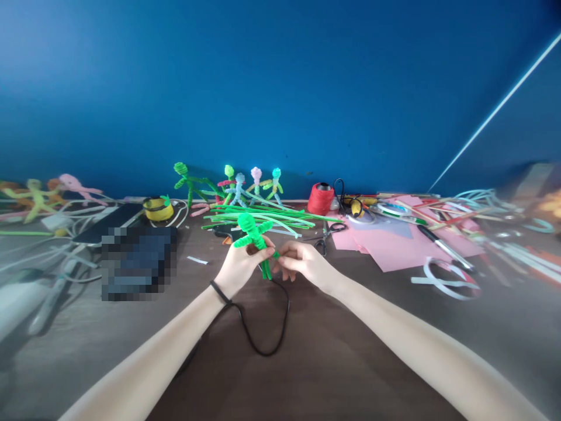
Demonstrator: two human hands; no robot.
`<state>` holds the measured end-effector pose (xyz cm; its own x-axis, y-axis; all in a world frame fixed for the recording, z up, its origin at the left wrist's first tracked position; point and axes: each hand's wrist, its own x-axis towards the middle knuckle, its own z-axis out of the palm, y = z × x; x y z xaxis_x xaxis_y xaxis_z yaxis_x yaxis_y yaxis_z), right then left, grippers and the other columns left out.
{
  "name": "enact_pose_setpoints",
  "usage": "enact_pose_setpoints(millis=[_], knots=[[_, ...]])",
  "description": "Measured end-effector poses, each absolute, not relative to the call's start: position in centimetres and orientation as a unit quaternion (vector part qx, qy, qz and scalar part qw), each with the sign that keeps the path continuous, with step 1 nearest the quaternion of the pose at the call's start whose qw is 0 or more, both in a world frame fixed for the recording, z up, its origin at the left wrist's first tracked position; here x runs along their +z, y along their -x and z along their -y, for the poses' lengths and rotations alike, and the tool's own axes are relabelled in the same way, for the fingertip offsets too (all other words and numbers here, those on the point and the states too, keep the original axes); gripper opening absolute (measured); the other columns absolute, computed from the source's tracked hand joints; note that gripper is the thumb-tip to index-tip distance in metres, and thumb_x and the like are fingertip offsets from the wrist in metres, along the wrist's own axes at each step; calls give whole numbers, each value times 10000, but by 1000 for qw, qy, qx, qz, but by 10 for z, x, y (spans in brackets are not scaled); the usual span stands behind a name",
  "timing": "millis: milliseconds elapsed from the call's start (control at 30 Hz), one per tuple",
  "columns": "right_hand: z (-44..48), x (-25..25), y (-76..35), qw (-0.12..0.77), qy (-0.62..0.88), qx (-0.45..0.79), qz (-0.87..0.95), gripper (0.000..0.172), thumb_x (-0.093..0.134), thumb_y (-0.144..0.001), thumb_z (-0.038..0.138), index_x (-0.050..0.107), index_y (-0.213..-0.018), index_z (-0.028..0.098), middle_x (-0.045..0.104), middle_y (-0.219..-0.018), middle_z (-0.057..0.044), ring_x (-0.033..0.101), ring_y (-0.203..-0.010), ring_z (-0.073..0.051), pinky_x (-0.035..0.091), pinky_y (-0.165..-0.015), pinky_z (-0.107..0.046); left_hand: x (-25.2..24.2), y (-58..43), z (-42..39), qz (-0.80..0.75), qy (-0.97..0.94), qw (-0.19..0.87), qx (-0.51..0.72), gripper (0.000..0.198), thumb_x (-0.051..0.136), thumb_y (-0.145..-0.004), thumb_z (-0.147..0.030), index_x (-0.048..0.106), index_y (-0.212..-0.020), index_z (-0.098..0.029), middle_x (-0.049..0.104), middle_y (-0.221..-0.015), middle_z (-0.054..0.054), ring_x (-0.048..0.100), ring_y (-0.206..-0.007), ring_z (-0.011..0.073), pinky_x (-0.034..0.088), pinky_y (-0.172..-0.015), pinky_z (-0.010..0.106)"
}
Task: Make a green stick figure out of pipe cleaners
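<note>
A bright green pipe-cleaner figure with a round coiled head, wrapped arms and legs stands upright in my fingers. My left hand is closed round its body, thumb across the front. The fingertips of my right hand pinch the figure's lower right part, by a leg. Just behind my hands lies a loose bundle of green pipe cleaners. A black cable loops on the table below my hands, and a black band circles my left wrist.
Several finished figures lean by the blue wall. A red thread spool, scissors, pink paper, a marker and a white tape loop are at right. Yellow tape and a dark pixelated object are at left.
</note>
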<state>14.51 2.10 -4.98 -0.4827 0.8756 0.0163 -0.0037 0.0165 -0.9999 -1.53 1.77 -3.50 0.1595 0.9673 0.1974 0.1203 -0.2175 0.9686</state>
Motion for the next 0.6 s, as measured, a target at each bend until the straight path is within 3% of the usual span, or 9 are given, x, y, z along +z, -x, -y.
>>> enact_pose_setpoints(millis=[367,600], knots=[[-20,-48,-148,333,321,656,597,134,542,-707,235,494,-767,125,532,-558,22,407,-407,-41,295,-408,-188,-30,13,-14,-453,-617,429,479,170,660,-598,-286,593,-667,-145,582,-647,5,524,-613,126,435,-595,249],[-21,-46,-149,314,332,655,602,148,553,-713,244,483,-780,132,551,-575,14,455,-433,-56,335,-423,-192,-32,14,-15,-450,-627,429,469,179,642,-618,-297,583,-694,-146,581,-662,8,531,-627,134,448,-615,260]])
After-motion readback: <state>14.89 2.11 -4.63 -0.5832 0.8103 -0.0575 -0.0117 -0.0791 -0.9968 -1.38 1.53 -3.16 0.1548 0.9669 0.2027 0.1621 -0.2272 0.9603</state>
